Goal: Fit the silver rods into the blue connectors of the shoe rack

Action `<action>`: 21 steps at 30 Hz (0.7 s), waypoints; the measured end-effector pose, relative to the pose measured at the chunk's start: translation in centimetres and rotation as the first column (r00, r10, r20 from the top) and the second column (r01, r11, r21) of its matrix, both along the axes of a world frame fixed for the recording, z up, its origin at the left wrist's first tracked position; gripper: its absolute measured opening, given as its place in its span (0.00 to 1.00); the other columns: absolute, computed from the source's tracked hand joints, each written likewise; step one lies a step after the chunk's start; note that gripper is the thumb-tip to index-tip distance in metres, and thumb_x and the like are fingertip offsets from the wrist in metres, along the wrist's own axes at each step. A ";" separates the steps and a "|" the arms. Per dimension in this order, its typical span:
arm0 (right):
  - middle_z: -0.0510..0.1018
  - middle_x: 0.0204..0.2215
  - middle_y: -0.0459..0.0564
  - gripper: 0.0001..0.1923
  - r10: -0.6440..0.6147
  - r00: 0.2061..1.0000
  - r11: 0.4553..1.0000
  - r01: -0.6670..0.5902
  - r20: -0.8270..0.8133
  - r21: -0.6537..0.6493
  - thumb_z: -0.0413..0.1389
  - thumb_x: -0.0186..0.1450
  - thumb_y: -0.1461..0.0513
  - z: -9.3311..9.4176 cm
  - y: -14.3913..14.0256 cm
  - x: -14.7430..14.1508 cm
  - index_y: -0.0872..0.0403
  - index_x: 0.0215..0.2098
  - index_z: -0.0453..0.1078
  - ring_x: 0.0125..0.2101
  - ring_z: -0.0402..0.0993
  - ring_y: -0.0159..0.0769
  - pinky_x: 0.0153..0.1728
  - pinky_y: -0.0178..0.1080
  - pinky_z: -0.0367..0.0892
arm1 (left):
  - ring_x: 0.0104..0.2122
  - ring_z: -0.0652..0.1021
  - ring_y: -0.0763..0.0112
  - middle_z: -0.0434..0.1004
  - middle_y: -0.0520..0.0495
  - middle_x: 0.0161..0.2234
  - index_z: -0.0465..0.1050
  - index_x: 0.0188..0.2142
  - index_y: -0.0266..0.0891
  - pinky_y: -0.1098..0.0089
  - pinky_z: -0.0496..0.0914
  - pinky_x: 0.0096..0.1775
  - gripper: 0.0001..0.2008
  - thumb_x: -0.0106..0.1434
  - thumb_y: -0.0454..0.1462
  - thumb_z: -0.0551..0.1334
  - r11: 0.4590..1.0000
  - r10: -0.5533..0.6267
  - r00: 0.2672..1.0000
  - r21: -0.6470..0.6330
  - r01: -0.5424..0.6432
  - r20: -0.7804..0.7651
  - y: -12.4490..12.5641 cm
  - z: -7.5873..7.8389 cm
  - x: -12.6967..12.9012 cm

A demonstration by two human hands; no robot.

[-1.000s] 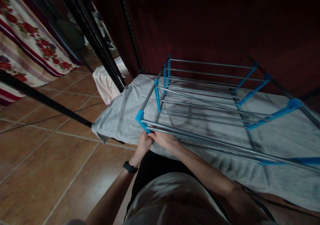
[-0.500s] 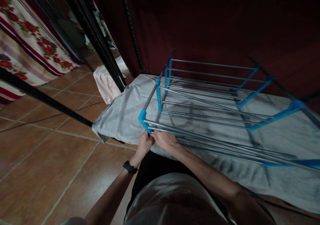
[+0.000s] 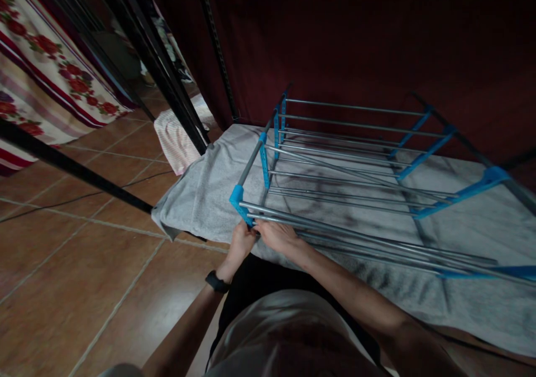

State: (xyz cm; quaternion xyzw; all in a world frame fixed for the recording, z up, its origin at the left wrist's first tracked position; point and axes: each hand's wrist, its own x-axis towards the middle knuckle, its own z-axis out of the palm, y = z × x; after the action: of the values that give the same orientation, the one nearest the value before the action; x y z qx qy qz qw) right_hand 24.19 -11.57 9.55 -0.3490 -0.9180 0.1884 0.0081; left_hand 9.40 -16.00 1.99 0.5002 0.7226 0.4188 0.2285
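Largest item: a grey towel-like cloth (image 3: 201, 198) spread over the brown tiled floor (image 3: 84, 265), filling the centre and right of the frame. It appears to serve as padding under the work.

On the cloth lies a rack of silver metal rods with bright blue plastic connectors (image 3: 347, 165), on its side, running from centre frame to the right edge. Its near corner, a blue plastic joint (image 3: 238, 197), sits just left of centre, raised slightly off the cloth.

Black metal frame bars (image 3: 167, 86) cross the upper left of the frame; a flowered red-and-white fabric (image 3: 50, 70) hangs at far left; a pale striped folded cloth (image 3: 178, 137) lies on the floor beyond the bars. Dark red fabric (image 3: 355, 47) closes the back.

Both hands meet at the near corner, directly below the blue joint. The left hand (image 3: 240, 243), with a black wrist band (image 3: 216, 281), has its fingers curled up against the rod ends beside the joint. The right hand (image 3: 278, 236) lies over the lowest rods, fingers closed around them; exactly which rod is pinched cannot be told. Judged: one hand steadies the joint while the other seats a rod.

Against the earlier frames, hands and rack hold nearly the same place; the view has shifted a little.
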 end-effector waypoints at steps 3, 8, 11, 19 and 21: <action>0.82 0.47 0.54 0.19 0.013 1.000 1.000 -0.013 -0.013 0.004 0.43 0.75 0.57 -0.2 0.1 0.1 0.50 0.56 0.71 0.48 0.78 0.44 0.48 0.41 0.72 | 0.26 0.72 0.68 0.72 0.51 0.23 0.66 0.25 0.40 0.69 0.66 0.32 0.03 0.52 0.32 0.58 1.000 -0.001 1.000 0.007 0.001 0.011 -0.1 0.3 0.1; 0.82 0.45 0.56 0.20 0.009 1.000 1.000 -0.010 -0.015 -0.022 0.42 0.75 0.57 -0.4 0.0 0.1 0.51 0.57 0.71 0.46 0.79 0.45 0.46 0.42 0.73 | 0.25 0.71 0.69 0.71 0.52 0.21 0.64 0.23 0.41 0.70 0.65 0.30 0.03 0.50 0.32 0.58 1.000 0.007 1.000 -0.009 -0.007 0.022 -0.1 0.9 0.4; 0.82 0.46 0.55 0.20 0.007 1.000 1.000 -0.007 -0.008 -0.022 0.43 0.75 0.56 -0.5 0.1 0.0 0.51 0.57 0.70 0.46 0.79 0.45 0.46 0.42 0.73 | 0.25 0.71 0.68 0.70 0.52 0.21 0.64 0.23 0.41 0.69 0.66 0.30 0.03 0.50 0.32 0.57 1.000 0.010 1.000 0.012 -0.010 0.017 -0.1 1.1 0.6; 0.81 0.48 0.56 0.18 -0.003 1.000 0.997 0.002 -0.014 -0.082 0.45 0.74 0.57 -1.0 0.2 -0.2 0.50 0.57 0.70 0.48 0.78 0.46 0.47 0.43 0.73 | 0.25 0.73 0.66 0.72 0.50 0.22 0.64 0.27 0.41 0.68 0.66 0.30 0.03 0.51 0.33 0.56 0.998 0.055 0.998 0.013 -0.054 -0.042 -0.5 0.8 1.2; 0.81 0.48 0.55 0.17 -0.025 1.000 0.994 0.024 -0.012 -0.110 0.47 0.74 0.57 -1.1 0.2 -0.2 0.50 0.56 0.70 0.47 0.79 0.45 0.46 0.42 0.73 | 0.24 0.72 0.67 0.72 0.51 0.22 0.63 0.27 0.42 0.67 0.67 0.30 0.03 0.51 0.33 0.55 0.998 0.062 0.997 0.017 -0.062 -0.040 -0.7 0.9 1.4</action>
State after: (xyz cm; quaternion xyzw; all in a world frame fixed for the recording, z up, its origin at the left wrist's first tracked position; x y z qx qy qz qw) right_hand 24.01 -11.41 8.48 -0.3588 -0.9018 0.2409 -0.0028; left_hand 10.82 -16.66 2.86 0.4876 0.7390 0.4212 0.1968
